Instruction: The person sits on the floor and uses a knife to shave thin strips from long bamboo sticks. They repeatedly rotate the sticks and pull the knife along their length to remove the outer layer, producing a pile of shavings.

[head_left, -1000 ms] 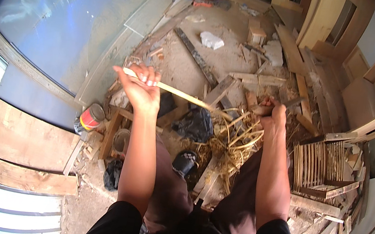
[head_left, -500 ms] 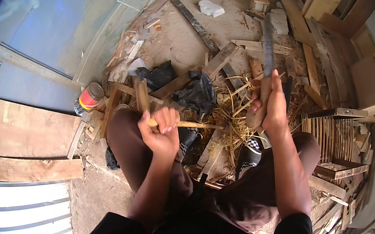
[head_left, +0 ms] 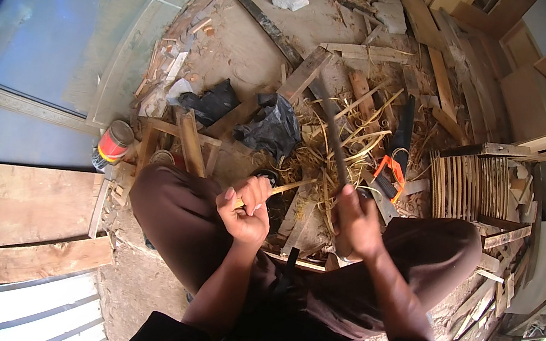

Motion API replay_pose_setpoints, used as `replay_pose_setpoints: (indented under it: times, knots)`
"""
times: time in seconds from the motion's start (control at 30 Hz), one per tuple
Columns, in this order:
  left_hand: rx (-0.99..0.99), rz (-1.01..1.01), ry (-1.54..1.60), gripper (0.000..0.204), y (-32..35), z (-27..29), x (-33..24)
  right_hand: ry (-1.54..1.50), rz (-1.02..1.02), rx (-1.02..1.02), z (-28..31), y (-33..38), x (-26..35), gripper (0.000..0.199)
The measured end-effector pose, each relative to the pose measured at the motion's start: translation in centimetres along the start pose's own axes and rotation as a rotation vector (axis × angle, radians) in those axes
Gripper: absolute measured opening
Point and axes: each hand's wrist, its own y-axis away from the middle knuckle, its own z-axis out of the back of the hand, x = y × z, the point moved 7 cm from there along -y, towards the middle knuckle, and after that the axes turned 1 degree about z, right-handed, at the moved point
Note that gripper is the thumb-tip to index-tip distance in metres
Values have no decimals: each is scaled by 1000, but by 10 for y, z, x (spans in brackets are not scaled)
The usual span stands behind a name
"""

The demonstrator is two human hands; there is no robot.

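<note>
Pale stick is clenched by curled left fingers; right fingers wrap a dark-bladed knife

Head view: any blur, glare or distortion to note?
Head view: the right hand and the long knife look blurred; head view, lower left: bright strips glare nearly white; head view, near the dark rim: fisheye distortion bows straight lines.
</note>
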Motion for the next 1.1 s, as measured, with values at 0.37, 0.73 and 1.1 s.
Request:
replay_pose_setpoints:
  times: [0.37,0.73,1.1]
  knots:
    - [-43,-53,-53,45,3,-9,-2,411,119,158,-84,43,-2,36]
    - [-82,-18,73,45,-5,-1,8,508,50,-17,-70,20,-36,32]
    - [1,20,38,45,-13,-13,14,646,-28,-93,-49,0,-90,34]
